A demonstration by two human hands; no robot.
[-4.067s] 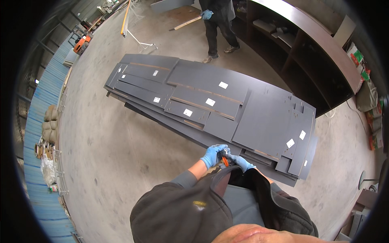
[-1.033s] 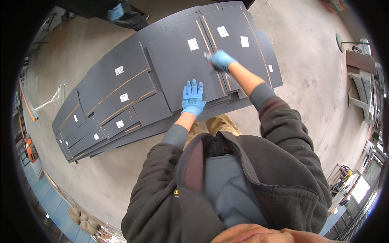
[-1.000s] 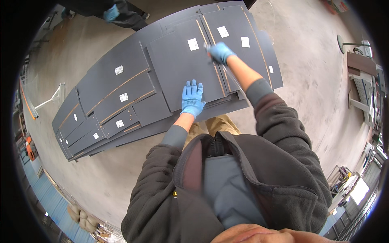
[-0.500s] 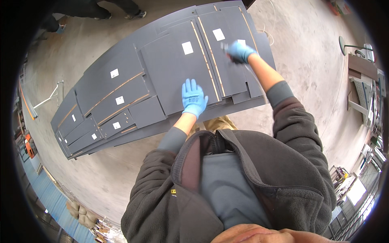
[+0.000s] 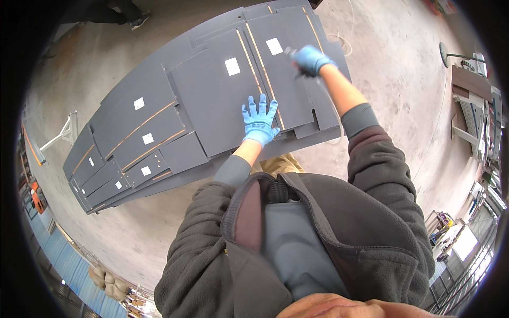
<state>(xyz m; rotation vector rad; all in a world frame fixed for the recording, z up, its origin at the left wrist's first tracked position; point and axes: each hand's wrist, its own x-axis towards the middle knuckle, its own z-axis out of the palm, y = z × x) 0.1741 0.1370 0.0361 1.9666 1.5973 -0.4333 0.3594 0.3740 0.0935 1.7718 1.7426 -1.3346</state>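
Observation:
My left hand [image 5: 260,123], in a light blue glove, lies flat with its fingers spread at the near edge of a dark grey panel [image 5: 212,100]. Its fingertips reach the lower part of two narrow wood-coloured grooves [image 5: 257,69]. Above the panel to the right, my right hand [image 5: 314,60], gloved the same way, is closed around a grey-tipped tool that looks like an air blow gun [image 5: 290,51]. The tool is blurred by motion and its tip points left. A pale hose [image 5: 333,100] trails from it beside my forearm.
More grey panels [image 5: 135,114] with white labels [image 5: 139,103] and grooves lie overlapped to the left. A person's leg and shoe [image 5: 140,21] show at the upper left. A white metal frame [image 5: 66,130] stands on the floor. Boards and a green-based stand [image 5: 444,54] are at the right.
My left hand has slid right across the panel to the grooves, its fingers spreading wider. My right hand has moved slightly right over the panels, still holding the tool. The person at upper left shows less.

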